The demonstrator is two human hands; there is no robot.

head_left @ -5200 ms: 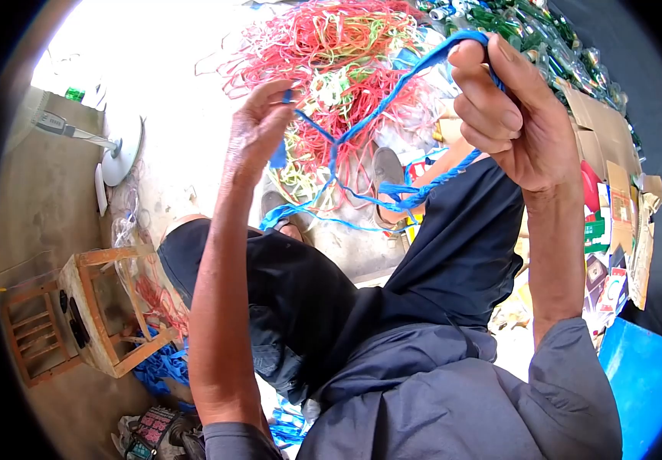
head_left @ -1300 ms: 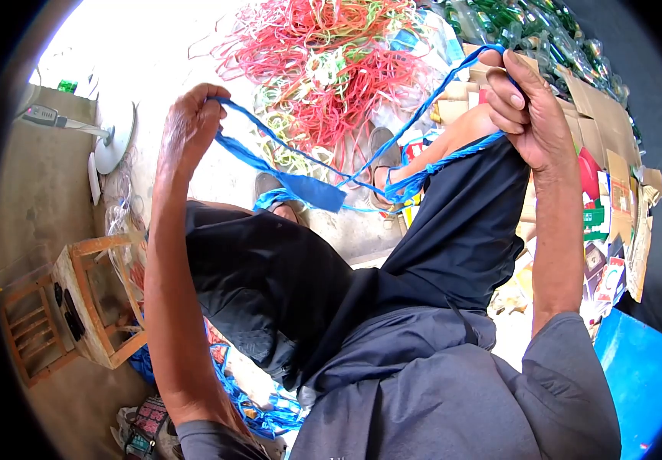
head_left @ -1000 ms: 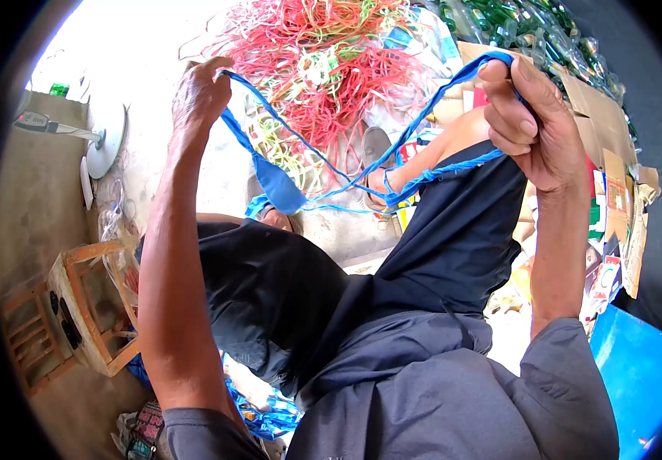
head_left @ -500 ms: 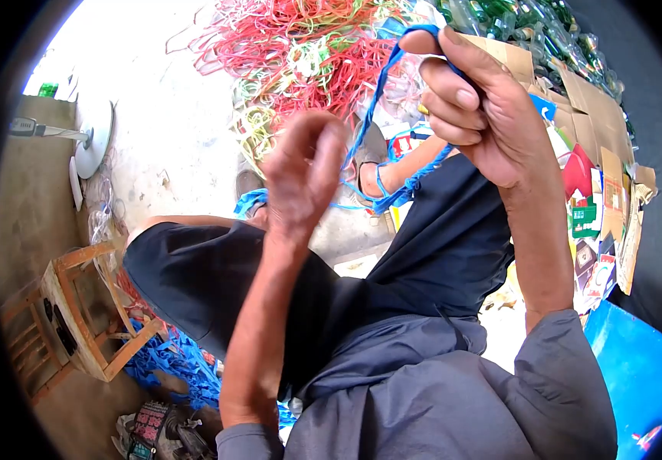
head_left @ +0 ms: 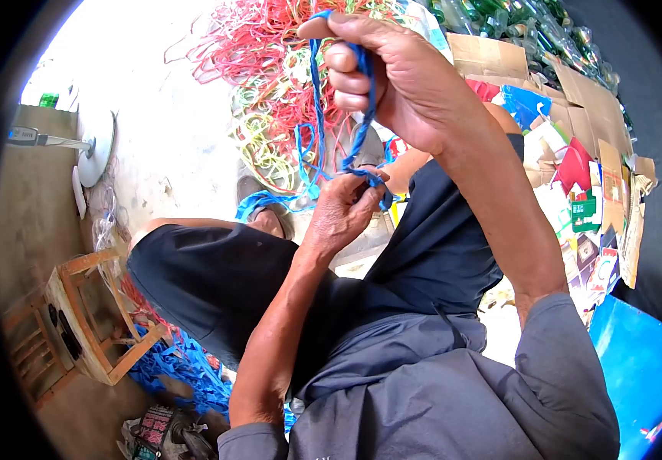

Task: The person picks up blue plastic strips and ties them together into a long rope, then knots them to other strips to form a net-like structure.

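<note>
A blue twisted cord (head_left: 360,134) hangs in a loop from my raised right hand (head_left: 404,84). It passes over the index finger and under the curled fingers, which are closed on it. Lower down, my left hand (head_left: 340,216) pinches the cord just below the loop, near my knees. The left fingertips are partly hidden by the cord. Loose blue strip (head_left: 262,203) trails from the cord to the ground by my left foot.
Tangled red and green plastic strips (head_left: 270,46) lie ahead of my feet. Green bottles (head_left: 530,23) and flattened cardboard (head_left: 591,115) fill the right side. A wooden chair (head_left: 101,322) and blue strips (head_left: 178,364) are at left, with a fan (head_left: 95,149) beyond.
My right hand has moved left with the looped cord. My left hand, blurred and off the cord before, has come down and right and now pinches it.
</note>
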